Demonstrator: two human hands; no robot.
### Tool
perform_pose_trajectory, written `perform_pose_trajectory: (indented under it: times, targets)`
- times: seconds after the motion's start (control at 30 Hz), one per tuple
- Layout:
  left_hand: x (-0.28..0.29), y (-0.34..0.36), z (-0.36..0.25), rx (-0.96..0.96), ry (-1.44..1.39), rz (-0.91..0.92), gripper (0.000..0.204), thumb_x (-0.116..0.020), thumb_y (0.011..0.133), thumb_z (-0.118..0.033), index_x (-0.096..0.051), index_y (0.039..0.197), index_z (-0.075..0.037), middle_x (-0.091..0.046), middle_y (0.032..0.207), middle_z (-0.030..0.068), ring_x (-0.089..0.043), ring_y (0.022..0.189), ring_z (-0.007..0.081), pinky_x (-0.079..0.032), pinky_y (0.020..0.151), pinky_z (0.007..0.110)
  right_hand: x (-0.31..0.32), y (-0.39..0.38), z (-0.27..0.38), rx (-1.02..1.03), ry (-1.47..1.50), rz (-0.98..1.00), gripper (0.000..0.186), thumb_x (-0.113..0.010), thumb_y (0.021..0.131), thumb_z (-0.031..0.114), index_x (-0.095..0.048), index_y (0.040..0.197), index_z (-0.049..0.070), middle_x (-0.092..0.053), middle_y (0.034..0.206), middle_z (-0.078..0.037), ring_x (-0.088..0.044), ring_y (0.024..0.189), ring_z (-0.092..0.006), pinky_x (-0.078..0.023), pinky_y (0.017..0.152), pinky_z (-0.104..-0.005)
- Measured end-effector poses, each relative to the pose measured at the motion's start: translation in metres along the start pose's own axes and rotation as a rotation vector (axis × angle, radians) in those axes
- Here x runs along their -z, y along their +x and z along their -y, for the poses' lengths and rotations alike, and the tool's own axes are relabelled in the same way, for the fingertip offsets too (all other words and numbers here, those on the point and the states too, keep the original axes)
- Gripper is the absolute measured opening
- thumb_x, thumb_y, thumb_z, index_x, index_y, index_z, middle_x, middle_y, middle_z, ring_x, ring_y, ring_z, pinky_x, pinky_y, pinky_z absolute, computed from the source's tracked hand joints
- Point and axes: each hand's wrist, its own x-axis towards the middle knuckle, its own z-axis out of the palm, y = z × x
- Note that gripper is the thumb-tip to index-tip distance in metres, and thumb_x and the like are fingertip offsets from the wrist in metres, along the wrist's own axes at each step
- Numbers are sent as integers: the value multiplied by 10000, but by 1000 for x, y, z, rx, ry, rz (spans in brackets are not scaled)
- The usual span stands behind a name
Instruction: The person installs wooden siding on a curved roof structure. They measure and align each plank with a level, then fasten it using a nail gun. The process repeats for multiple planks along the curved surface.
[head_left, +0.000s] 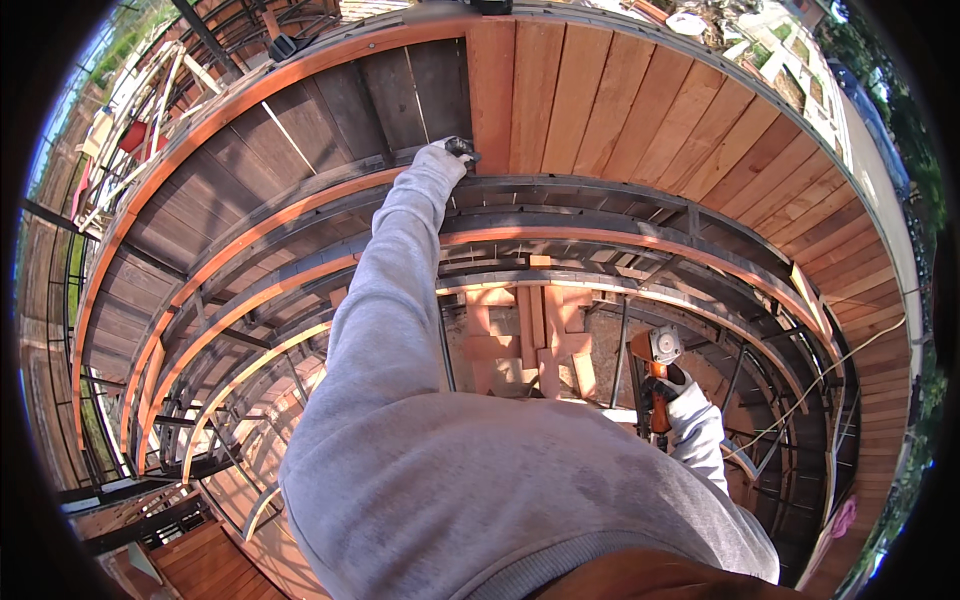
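Note:
My left arm is stretched far forward, and my left hand, in a dark glove, is at the near left corner of a reddish wooden board. Its fingers look curled round that corner, though they are small and partly in shadow. Lower on the right, my right hand, also gloved, is closed round the body of an orange power tool with a silver head, which looks like an angle grinder. The tool is held well away from the board, over the lower level.
Fitted reddish planks curve away to the right. Left of the board, dark planks show gaps. Curved, orange-edged framing steps down toward me. Loose planks lie below. A thin cord crosses the right side.

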Motion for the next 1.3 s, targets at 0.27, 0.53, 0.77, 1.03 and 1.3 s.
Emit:
perform_pose_trajectory:
  times: [0.27,0.53,0.77,1.03,1.3]
  targets:
    - [9,-19,-13,-59,-1,-23,393,-715,898,-359,-673,1239,-170,-690,1209,95,-627,1154,300,-489,998,346,-46,3,-32,-478,-457,-206,494,-809,810,299,-612,1185,45,-691,804,-94,-651,557,-203,-533,534,-332]
    - [-60,40,84,-70,-358,-88,292,-642,937,-311,-684,1154,-121,-693,1166,36,-610,1125,210,-474,1025,324,-79,17,23,-129,-865,32,386,-750,798,342,-688,1089,96,-732,970,-133,-714,888,-260,-558,780,-383]
    - [-43,40,31,-73,36,21,254,-552,957,-214,-676,1155,-115,-696,1150,28,-616,1110,204,-482,998,322,-71,11,-36,-392,-825,-44,577,-837,734,410,-675,1189,92,-730,1053,-136,-698,976,-286,-545,860,-384]
    - [-50,32,32,-182,48,-110,382,-717,862,-407,-712,1146,-152,-705,1172,30,-618,1153,228,-463,1045,331,-71,11,-65,-349,-732,-109,623,-864,720,361,-650,1230,73,-716,1135,-138,-680,1042,-289,-525,914,-389]
    - [-75,55,49,-167,-346,-76,369,-706,878,-361,-696,1163,-127,-699,1173,49,-625,1125,232,-471,1035,328,-73,0,-76,-269,-631,-130,632,-874,688,353,-652,1209,73,-723,1115,-126,-682,1035,-282,-525,905,-387]
